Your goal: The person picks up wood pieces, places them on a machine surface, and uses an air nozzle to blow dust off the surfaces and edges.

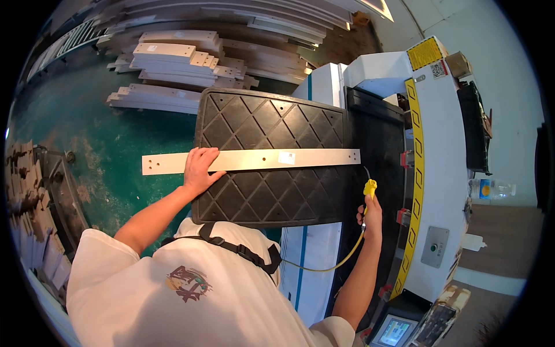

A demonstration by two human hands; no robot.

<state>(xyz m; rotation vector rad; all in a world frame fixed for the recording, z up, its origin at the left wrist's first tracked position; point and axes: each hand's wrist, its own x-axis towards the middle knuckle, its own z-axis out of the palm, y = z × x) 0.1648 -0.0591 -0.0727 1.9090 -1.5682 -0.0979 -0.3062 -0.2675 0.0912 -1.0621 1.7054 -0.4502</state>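
A long pale board (243, 159) with drilled holes and a small white label lies across a black ribbed mat (254, 196). Its left end juts out past the mat, while its right end reaches over the dark bed of the machine. My left hand (200, 169) grips the board left of its middle, fingers over the far edge and thumb along the near one. In my right hand (373, 217) is a yellow air blow gun (370, 188), its thin nozzle pointing toward the board's right end without touching it. A yellow hose (329, 269) runs from the gun back toward my body.
Stacks of similar boards (173, 58) lie on the green floor (104, 139) at the far left. More pieces fill a rack (43, 214) at left. On the right stands a white machine (442, 202) with a yellow strip, red-and-clear blocks, a button panel (435, 247) and a screen (395, 332).
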